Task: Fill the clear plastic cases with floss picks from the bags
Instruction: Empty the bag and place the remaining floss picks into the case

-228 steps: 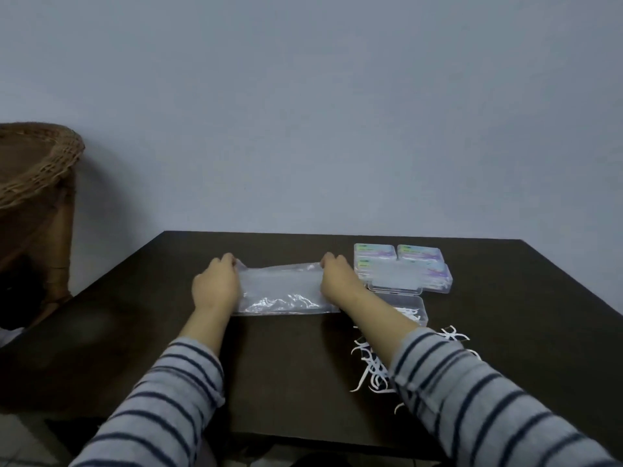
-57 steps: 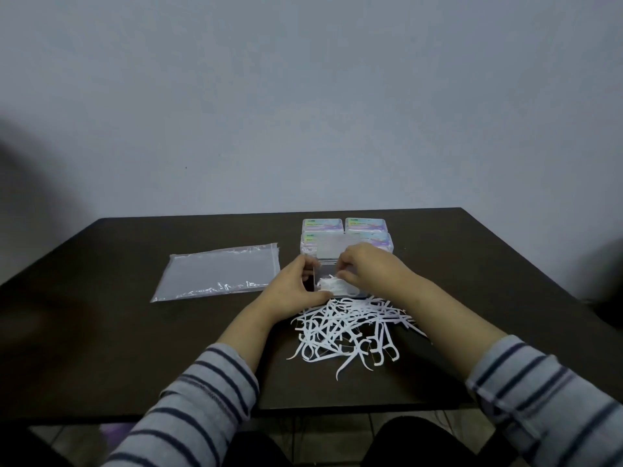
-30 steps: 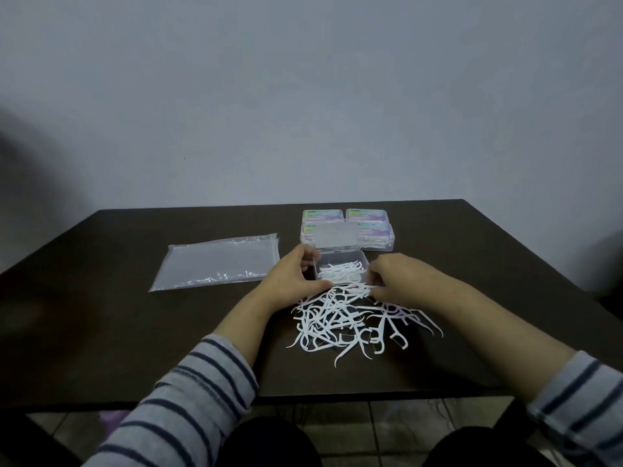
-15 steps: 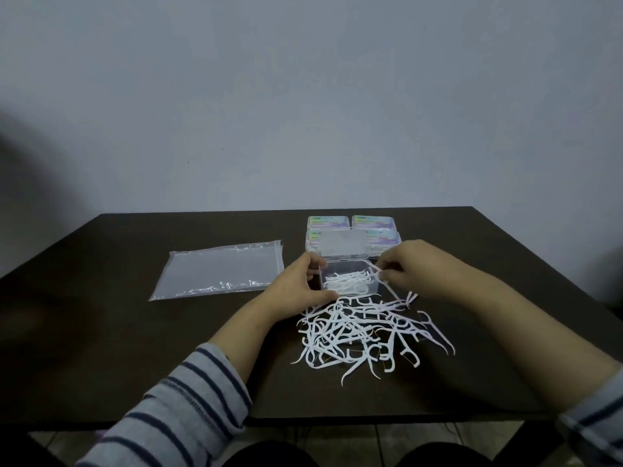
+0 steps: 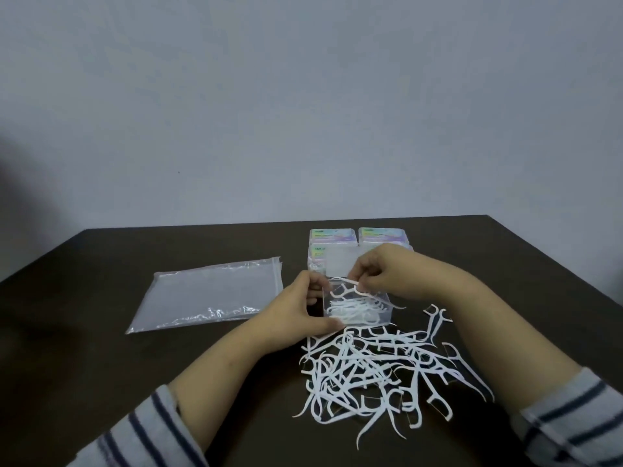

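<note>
So half a second back the right hand (image 5: pixel 387 274) was just reaching the rim of the small clear plastic case (image 5: pixel 357 306); now it's right over the opening, fingertips pinching a white plastic floss pick (image 5: pixel 350 286) and lowering it in. The left hand (image 5: pixel 300 308) hasn't budged, it's still curled around the case's 9 o'clock wall to steady it. The white layer in the bottom of the case looks a little thicker than a second ago, so I'd say the filling is ticking along one or two picks at a time, with plenty to go.

The big loose heap of white floss picks (image 5: pixel 381 365) sits just at 6 o'clock of the case, spreading toward 4 o'clock. That's the supply, and it's barely dented. The flat clear plastic bag (image 5: pixel 209 294) lies at 9 o'clock of the hands, looking nearly emptied. At 12 o'clock, behind the open case, there's a cluster of closed clear cases with iridescent labels (image 5: pixel 333 237), touching each other.

All of it's on a dark brown worktop (image 5: pixel 101 365) pushed up near a plain pale grey wall (image 5: pixel 303 96). Striped sleeves (image 5: pixel 148 433) pushed up on both arms.
</note>
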